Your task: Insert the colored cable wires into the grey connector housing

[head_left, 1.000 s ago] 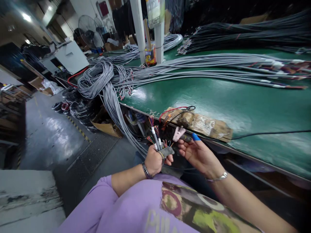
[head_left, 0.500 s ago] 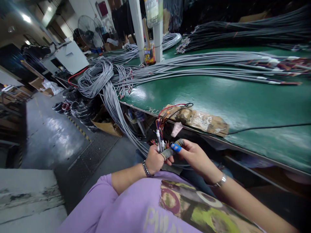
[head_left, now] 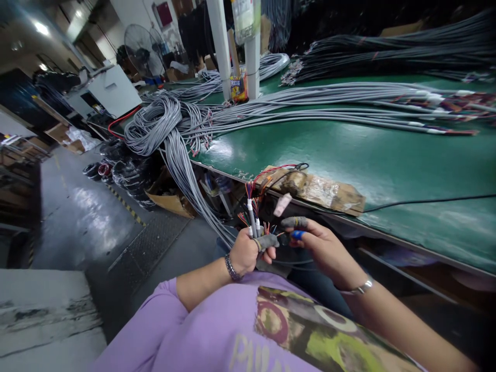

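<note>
My left hand (head_left: 245, 253) is closed around several grey cables (head_left: 252, 219). White bands circle these cables near their ends, and thin multicoloured wires (head_left: 249, 191) fan out at the top. A grey cover wraps my left thumb, which presses against the bundle. To its right is my right hand (head_left: 310, 240), with a grey cover on the index finger and a blue one on the thumb. Its fingertips come close together at a thin orange wire (head_left: 281, 234) that sticks out beside my left thumb. Their exact contact is small and partly hidden.
A board wrapped in tape (head_left: 329, 194) lies on the green table's (head_left: 387, 160) near edge, with red and black leads. Grey cables (head_left: 310, 95) stretch across the table, and a thick bundle (head_left: 174, 150) hangs over its left end. A white post (head_left: 251, 67) stands behind.
My right hand has moved right, away from my left hand, leaving a small gap bridged by a thin wire. My left hand keeps its hold, and the cable ends have shifted slightly left.
</note>
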`<state>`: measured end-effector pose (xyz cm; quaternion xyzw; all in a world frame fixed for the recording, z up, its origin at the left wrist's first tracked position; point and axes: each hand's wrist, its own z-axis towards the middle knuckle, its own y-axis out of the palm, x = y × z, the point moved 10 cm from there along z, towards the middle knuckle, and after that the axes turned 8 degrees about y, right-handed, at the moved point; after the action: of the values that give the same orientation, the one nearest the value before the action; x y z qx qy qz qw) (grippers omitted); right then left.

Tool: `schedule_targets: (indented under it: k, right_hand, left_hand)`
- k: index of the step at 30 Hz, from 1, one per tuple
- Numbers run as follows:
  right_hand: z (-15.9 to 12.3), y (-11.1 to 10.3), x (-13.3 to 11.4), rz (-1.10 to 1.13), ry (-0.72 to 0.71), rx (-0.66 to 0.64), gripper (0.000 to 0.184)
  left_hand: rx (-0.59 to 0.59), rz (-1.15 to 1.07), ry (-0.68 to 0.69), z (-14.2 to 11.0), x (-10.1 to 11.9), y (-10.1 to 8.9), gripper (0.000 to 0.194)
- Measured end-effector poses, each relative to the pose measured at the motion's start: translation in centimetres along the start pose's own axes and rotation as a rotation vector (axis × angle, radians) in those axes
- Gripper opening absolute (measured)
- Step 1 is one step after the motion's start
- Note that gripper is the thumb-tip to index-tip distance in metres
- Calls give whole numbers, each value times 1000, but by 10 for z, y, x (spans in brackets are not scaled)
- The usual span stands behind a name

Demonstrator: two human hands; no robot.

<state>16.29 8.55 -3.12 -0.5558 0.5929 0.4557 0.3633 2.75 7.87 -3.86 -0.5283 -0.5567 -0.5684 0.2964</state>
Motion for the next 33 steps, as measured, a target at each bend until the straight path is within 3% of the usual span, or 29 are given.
schedule_targets:
  k: [4, 10, 13, 15, 19, 24, 30, 33]
  right_hand:
    - [-2, 17, 7, 12, 80, -128, 32]
    - [-5, 30, -11, -186, -25, -175, 42]
    - [-4, 28, -16, -202, -63, -200, 39]
    - [0, 17, -16, -176, -61, -138, 37]
    - [5, -4, -1, -21, 27, 0, 40]
    - [1, 17, 21, 44, 184, -153, 41]
    - [-1, 26, 5, -48, 54, -158, 38]
    - [1, 20, -5, -75, -31, -132, 35]
  left_hand:
    - [7, 5, 10, 1, -2, -2, 40]
    - [-43, 4, 3, 4, -5, 0, 39]
    - [-31, -13, -15, 5, -5, -2, 38]
    - [-30, -19, -19, 6, -4, -3, 37]
    - [1, -30, -14, 7, -3, -6, 35]
    - [9, -7, -21, 6, -5, -6, 38]
    - [-43, 11, -34, 7, -10, -3, 39]
    - [-27, 0, -47, 9, -11, -7, 38]
